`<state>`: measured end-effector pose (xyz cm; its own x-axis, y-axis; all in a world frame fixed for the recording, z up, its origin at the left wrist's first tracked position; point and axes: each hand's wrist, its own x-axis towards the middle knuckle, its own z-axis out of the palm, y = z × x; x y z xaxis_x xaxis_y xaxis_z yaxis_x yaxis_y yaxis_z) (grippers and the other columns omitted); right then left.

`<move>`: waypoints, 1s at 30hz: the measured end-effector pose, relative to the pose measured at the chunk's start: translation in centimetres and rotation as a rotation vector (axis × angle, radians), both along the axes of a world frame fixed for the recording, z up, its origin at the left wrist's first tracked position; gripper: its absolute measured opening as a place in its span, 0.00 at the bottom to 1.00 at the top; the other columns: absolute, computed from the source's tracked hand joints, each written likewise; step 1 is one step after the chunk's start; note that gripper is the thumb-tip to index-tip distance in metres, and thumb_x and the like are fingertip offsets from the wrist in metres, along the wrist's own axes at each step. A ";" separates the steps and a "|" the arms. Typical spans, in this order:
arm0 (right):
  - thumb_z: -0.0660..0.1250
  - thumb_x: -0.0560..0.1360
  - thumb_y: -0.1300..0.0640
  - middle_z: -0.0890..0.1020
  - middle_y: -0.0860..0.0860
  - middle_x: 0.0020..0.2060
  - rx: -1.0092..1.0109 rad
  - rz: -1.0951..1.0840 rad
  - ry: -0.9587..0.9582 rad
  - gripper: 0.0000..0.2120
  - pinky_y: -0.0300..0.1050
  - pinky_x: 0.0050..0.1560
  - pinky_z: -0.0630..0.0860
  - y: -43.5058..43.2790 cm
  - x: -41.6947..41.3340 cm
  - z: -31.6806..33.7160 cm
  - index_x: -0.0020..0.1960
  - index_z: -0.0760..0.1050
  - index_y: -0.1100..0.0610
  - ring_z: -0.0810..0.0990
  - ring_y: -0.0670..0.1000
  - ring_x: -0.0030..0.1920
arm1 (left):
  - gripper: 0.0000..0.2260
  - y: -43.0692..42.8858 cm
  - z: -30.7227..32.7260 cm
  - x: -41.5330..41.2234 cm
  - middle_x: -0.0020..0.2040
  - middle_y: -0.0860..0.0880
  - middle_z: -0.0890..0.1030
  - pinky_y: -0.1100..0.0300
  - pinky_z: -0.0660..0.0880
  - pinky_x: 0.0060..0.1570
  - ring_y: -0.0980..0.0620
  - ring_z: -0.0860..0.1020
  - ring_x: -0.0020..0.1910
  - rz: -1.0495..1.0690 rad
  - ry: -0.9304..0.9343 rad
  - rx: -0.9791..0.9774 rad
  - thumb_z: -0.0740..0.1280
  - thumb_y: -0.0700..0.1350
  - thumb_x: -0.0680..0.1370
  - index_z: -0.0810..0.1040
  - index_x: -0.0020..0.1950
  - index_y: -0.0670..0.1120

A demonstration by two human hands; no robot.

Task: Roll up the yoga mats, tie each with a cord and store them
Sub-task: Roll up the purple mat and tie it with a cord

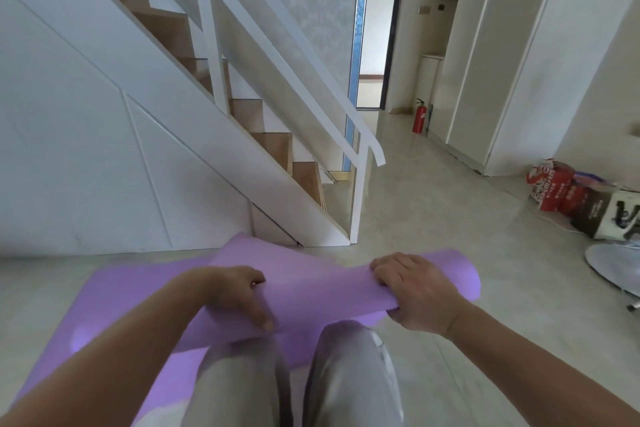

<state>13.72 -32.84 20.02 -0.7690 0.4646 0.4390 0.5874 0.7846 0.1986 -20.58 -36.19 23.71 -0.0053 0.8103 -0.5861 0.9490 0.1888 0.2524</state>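
A purple yoga mat (pixel 311 291) is partly rolled into a thick tube above my knees. Its loose end sticks out towards the stairs. My left hand (pixel 239 295) grips the roll near its left end, thumb on the near side and fingers curled over the top. My right hand (pixel 412 288) grips the roll near its right end, fingers over the top. A flat stretch of purple mat (pixel 104 308) lies on the floor at the left, under my arm. I see no cord.
A white staircase (pixel 214 107) with wooden steps rises ahead on the left. Tall white cupboards (pixel 485 62) line the right wall, with a red fire extinguisher (pixel 419 116) beside them. Red bags and boxes (pixel 571 198) and a fan base (pixel 613 267) sit at the right.
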 end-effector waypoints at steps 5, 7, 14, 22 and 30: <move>0.68 0.68 0.30 0.72 0.43 0.64 -0.532 -0.257 -0.077 0.35 0.46 0.60 0.69 -2.8 -0.9 0.4 0.67 0.67 0.47 0.74 0.49 0.62 | 0.36 -0.7 -0.8 1.9 0.55 0.52 0.78 0.57 0.74 0.45 0.48 0.78 0.52 -0.229 0.202 0.213 0.78 0.66 0.53 0.74 0.56 0.56; 0.70 0.69 0.33 0.68 0.44 0.71 -0.624 -0.313 -0.041 0.40 0.46 0.66 0.65 -3.1 -2.9 1.0 0.75 0.60 0.46 0.69 0.50 0.68 | 0.31 -1.0 -1.0 3.3 0.52 0.50 0.80 0.56 0.69 0.44 0.45 0.79 0.51 -0.336 0.379 0.594 0.76 0.66 0.59 0.73 0.56 0.53; 0.74 0.66 0.49 0.78 0.51 0.55 -0.242 -0.463 -0.274 0.32 0.48 0.45 0.69 -1.3 -7.2 -0.2 0.67 0.67 0.48 0.77 0.56 0.55 | 0.29 -1.4 -3.2 3.6 0.50 0.46 0.78 0.54 0.67 0.43 0.44 0.78 0.47 -0.542 0.473 0.924 0.78 0.60 0.63 0.75 0.55 0.46; 0.50 0.63 0.23 0.76 0.48 0.53 -0.462 -0.323 -0.314 0.38 0.48 0.52 0.68 -4.8 -6.9 -3.8 0.60 0.71 0.48 0.74 0.53 0.55 | 0.27 -2.2 -5.1 2.8 0.48 0.52 0.80 0.51 0.77 0.55 0.47 0.78 0.48 -0.337 0.118 0.103 0.78 0.62 0.61 0.79 0.54 0.51; 0.58 0.68 0.25 0.76 0.48 0.41 -0.391 -0.473 0.012 0.27 0.46 0.36 0.65 -9.1 -7.1 -6.8 0.43 0.68 0.50 0.79 0.53 0.41 | 0.27 -3.7 -5.0 3.7 0.47 0.55 0.76 0.57 0.71 0.45 0.50 0.76 0.46 -0.466 0.235 0.280 0.75 0.66 0.63 0.78 0.55 0.53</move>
<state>6.61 -41.90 13.18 -0.4359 0.8830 0.1738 0.8903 0.4513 -0.0600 -16.84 -39.92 18.72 0.2840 0.8821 -0.3759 0.9525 -0.3045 0.0053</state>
